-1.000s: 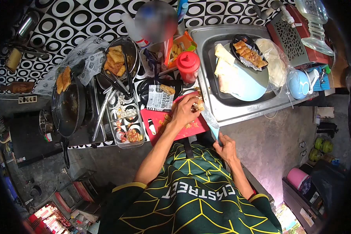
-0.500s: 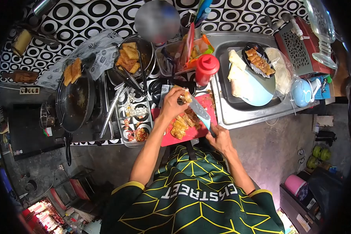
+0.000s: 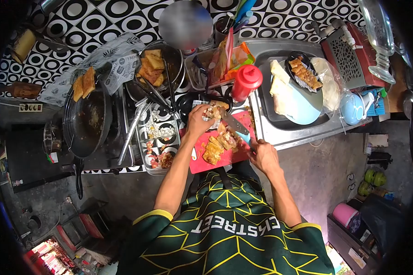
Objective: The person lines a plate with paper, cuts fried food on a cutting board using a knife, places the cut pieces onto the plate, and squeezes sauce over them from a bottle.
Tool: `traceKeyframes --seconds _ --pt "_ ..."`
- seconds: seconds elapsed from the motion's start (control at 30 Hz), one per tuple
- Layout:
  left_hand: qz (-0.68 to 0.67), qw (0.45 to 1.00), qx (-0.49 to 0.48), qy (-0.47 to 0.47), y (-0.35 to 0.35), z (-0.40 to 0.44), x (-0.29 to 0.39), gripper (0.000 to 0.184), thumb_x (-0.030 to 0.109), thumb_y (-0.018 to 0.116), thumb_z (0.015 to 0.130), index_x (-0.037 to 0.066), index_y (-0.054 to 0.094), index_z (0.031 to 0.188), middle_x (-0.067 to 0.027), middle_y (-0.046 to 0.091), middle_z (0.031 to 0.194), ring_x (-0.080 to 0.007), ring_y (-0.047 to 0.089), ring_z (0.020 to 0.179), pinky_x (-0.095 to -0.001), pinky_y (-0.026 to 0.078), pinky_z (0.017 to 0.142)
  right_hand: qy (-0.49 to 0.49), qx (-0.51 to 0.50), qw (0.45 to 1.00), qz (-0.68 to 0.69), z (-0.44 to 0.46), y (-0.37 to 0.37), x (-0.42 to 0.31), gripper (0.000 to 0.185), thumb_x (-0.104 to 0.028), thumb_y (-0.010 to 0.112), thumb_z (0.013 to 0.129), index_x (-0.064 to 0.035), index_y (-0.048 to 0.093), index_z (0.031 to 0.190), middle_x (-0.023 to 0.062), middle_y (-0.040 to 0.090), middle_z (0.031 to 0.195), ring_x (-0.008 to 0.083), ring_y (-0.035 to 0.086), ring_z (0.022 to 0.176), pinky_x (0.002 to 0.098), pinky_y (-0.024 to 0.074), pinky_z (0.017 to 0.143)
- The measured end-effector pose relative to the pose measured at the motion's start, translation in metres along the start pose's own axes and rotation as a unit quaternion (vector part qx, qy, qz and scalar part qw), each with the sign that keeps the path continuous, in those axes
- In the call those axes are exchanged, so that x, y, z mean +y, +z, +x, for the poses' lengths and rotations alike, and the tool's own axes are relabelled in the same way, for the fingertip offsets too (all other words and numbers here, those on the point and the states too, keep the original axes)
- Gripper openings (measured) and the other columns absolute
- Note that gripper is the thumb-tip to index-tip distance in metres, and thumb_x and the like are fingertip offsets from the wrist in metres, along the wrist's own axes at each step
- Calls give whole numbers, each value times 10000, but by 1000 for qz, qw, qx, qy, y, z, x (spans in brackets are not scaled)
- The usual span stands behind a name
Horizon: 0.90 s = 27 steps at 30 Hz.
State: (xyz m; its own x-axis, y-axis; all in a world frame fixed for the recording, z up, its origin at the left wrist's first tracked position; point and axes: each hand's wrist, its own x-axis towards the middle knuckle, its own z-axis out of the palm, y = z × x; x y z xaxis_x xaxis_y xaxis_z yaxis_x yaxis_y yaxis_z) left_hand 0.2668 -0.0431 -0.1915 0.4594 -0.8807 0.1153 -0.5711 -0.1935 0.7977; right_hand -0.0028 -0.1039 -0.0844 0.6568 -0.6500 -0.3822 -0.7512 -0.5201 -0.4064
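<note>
Over the red cutting board point(image 3: 200, 164), left hand point(image 3: 198, 123) grips a filled piece point(image 3: 212, 111), fingers and thumb closed on it, near the board's far edge. Right hand point(image 3: 264, 158) is wrapped round the handle of the knife point(image 3: 234, 125), at the board's right side. Hands apart from each other, knife blade between them, pointing up and left toward the filled piece. Can't tell if the tip touches it.

On board: browned pastry chunks point(image 3: 212, 151), filling showing on one, lying below the blade. Board sits on the patterned tabletop, near side close to the person's green and yellow shirt point(image 3: 234, 215). Just past left hand: black tray point(image 3: 186, 103) with printed paper and a fried piece, partly hidden by the hand.

Left of board: clear divided container point(image 3: 159, 172), white bits in the far part, reddish filling in the near part. Beyond it, pan point(image 3: 178, 63) holding fried squares point(image 3: 151, 66), tongs across its near rim. Further left, dark wok point(image 3: 89, 128), two fried pieces up on its far edge.

Right side: red squeeze bottle point(image 3: 247, 82) upright beside the metal sink point(image 3: 280, 143). Over the basin, light blue plate point(image 3: 303, 112) with pale wraps point(image 3: 281, 91) and a small black oval dish of fried pieces point(image 3: 306, 74); bagged flatbreads point(image 3: 329, 89) just beside.
</note>
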Motion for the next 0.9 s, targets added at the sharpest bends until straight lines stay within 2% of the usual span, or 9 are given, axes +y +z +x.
traceKeyframes --seconds 0.1,0.3,0.43,0.53,0.63,0.77,0.9 --pt "-2 1000 9 10 1 -1 2 499 144 823 624 1 657 1073 -151 644 1113 -319 631 1029 -354 499 907 5 10 1000 23 -5 -12 3 322 -211 695 797 -44 576 1045 195 643 911 412 650 801 488 534 710" --pt "23 996 88 4 -9 -22 7 435 121 787 674 -4 658 1070 -158 641 1124 -324 627 1031 -365 495 910 -10 49 998 32 -5 0 16 443 -201 696 791 -83 600 1208 159 632 893 383 648 774 479 526 688" --pt "104 992 60 -24 -14 -39 8 349 178 735 740 -11 677 1028 -143 637 1145 -317 597 1055 -381 486 922 -35 63 997 27 -2 7 11 477 -185 704 778 -96 598 1235 158 633 912 387 646 767 475 528 682" --pt "153 986 59 -17 -12 -49 12 282 186 713 764 -25 705 952 -152 658 1106 -317 600 1020 -387 489 902 -73 24 997 -10 4 11 0 421 -171 661 810 -101 606 1221 169 634 936 389 649 760 480 530 677" --pt "126 991 36 -39 -9 -53 13 274 163 711 769 -33 704 961 -173 677 1037 -328 617 973 -396 489 896 -83 38 995 -31 17 23 -12 332 -138 634 824 -110 656 1154 177 639 949 383 650 754 458 535 662" --pt "151 988 34 -17 -8 -56 11 256 185 702 789 -20 718 942 -159 691 1012 -316 618 956 -395 492 877 -37 -32 996 -80 35 23 -14 218 -143 627 816 -98 676 1024 204 634 993 399 651 784 494 530 686" --pt "157 987 29 -14 -10 -58 8 250 203 701 793 -11 726 920 -148 689 1027 -310 614 962 -394 488 878 -7 -19 998 -64 34 9 -18 208 -181 666 787 -91 690 973 205 631 995 397 652 799 484 532 696"
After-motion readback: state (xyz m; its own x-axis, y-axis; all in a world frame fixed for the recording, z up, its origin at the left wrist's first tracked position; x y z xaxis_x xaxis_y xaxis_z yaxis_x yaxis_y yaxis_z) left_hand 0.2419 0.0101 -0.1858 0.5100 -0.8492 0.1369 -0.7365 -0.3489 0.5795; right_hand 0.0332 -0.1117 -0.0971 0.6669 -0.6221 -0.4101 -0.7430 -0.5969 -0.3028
